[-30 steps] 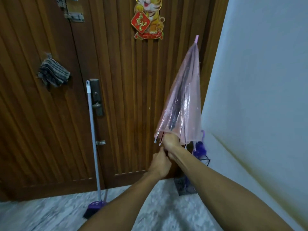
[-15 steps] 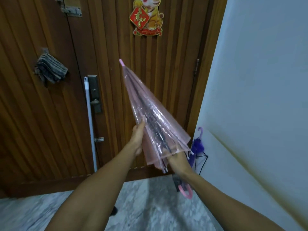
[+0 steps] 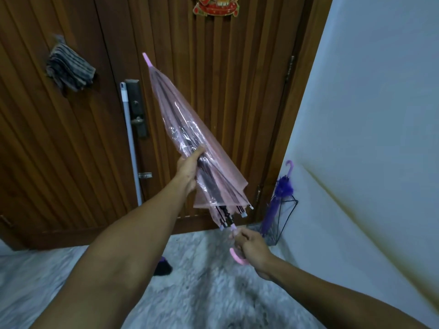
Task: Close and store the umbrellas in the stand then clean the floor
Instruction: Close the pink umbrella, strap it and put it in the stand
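Observation:
A closed, clear pink umbrella (image 3: 180, 124) slants across the middle, its tip up and to the left. My left hand (image 3: 188, 170) grips the folded canopy about halfway down. My right hand (image 3: 249, 245) holds the pink hooked handle (image 3: 237, 257) at the lower end. In the corner by the white wall stands a black wire umbrella stand (image 3: 286, 211) with a purple umbrella (image 3: 281, 188) upright in it.
A wooden door (image 3: 71, 150) fills the view ahead. A broom with a grey pole (image 3: 130, 143) leans on it, its purple head (image 3: 162, 267) on the marble floor (image 3: 213, 293). A striped cloth (image 3: 70, 67) hangs on the door. The white wall (image 3: 368, 115) is on the right.
The umbrella swung from upright with tip to the right to slanting with tip to the left. My left hand moved up onto the canopy, and my right hand slid down to the hooked handle.

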